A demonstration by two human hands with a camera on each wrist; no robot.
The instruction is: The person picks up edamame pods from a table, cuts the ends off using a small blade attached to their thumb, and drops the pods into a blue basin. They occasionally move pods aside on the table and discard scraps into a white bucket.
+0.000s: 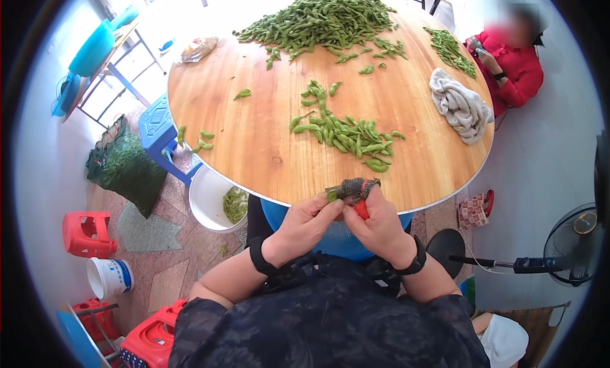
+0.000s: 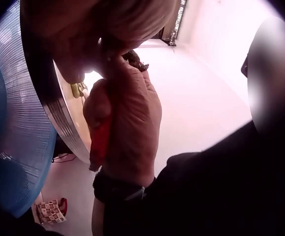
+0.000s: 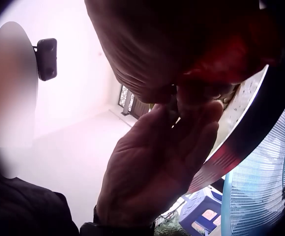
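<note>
In the head view my left hand [image 1: 305, 225] pinches a green soybean pod [image 1: 332, 195] between thumb and fingertips near the table's front edge. My right hand [image 1: 378, 225] grips a red-handled tool [image 1: 361, 209]; its working end is hidden. A dark, rough wrapping with a red band [image 1: 361, 187] covers fingers of that hand. Both hands meet, fingertips close together, above a blue mesh basket [image 2: 29, 123]. Just beyond them, a small group of soybean pods [image 1: 352, 138] lies on the round wooden table [image 1: 248, 139].
A large pod heap [image 1: 318, 19] covers the table's far side. A grey cloth [image 1: 460, 104] and a smaller pod pile [image 1: 450, 50] lie right, near a seated person in red [image 1: 521, 69]. Left stand a blue stool [image 1: 159, 130] and a white bucket [image 1: 206, 200]; a fan [image 1: 572, 241] stands right.
</note>
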